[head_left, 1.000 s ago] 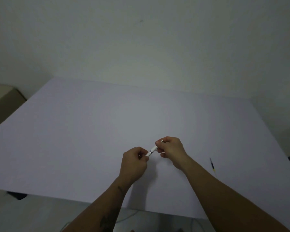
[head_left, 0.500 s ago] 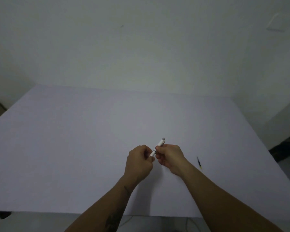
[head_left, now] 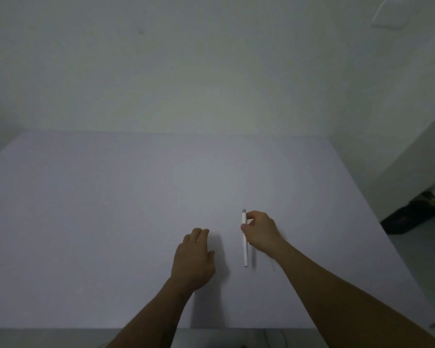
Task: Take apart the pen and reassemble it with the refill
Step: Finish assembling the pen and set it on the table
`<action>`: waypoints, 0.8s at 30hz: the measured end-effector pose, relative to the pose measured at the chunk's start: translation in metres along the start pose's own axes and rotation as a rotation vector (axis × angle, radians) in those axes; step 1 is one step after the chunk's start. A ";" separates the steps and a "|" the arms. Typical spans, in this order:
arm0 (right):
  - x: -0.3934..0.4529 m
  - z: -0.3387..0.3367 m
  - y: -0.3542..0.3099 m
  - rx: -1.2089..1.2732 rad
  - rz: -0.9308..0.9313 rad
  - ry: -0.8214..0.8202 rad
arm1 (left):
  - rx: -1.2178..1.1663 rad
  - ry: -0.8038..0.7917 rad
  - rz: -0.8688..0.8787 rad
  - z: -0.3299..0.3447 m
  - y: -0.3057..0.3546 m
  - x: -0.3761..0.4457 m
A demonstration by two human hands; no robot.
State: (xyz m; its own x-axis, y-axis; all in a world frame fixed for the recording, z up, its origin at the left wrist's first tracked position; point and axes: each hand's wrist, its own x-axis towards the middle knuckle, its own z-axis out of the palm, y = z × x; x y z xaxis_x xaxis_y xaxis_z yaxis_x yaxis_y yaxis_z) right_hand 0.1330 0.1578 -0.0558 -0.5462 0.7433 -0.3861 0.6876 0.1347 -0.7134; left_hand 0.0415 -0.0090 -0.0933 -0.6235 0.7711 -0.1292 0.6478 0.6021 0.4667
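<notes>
A slim white pen (head_left: 245, 247) with a grey cap end points away from me, its near tip low over the pale table (head_left: 111, 209). My right hand (head_left: 260, 232) pinches the pen near its upper part between thumb and fingers. My left hand (head_left: 194, 257) hovers palm down to the left of the pen, holding nothing, fingers loosely together. The small dark refill seen before to the right is hidden behind my right forearm or out of sight.
A white wall rises behind the table's far edge. Past the table's right edge, a dark bag or cloth (head_left: 412, 214) lies on the floor. The table's near edge runs just below my forearms.
The hands were together on the pen; now they have parted. My left hand let go and moved left, and my right hand carried the whole pen to the right and lower.
</notes>
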 end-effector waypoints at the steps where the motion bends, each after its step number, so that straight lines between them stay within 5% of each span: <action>1: 0.000 0.001 0.007 -0.064 -0.010 -0.010 | 0.076 -0.054 -0.021 0.005 -0.002 -0.002; 7: 0.006 0.018 0.032 -0.324 -0.031 -0.054 | 0.328 -0.289 -0.108 0.033 -0.017 -0.009; 24: 0.016 0.031 0.030 -0.516 -0.044 -0.096 | 0.341 -0.217 -0.045 0.050 -0.038 -0.012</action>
State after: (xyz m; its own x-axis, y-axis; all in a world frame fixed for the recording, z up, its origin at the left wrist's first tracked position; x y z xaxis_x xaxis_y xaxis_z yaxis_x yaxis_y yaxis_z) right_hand 0.1297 0.1538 -0.1013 -0.6048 0.6697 -0.4310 0.7958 0.4875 -0.3592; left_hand 0.0461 -0.0313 -0.1532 -0.5709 0.7465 -0.3418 0.7531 0.6419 0.1443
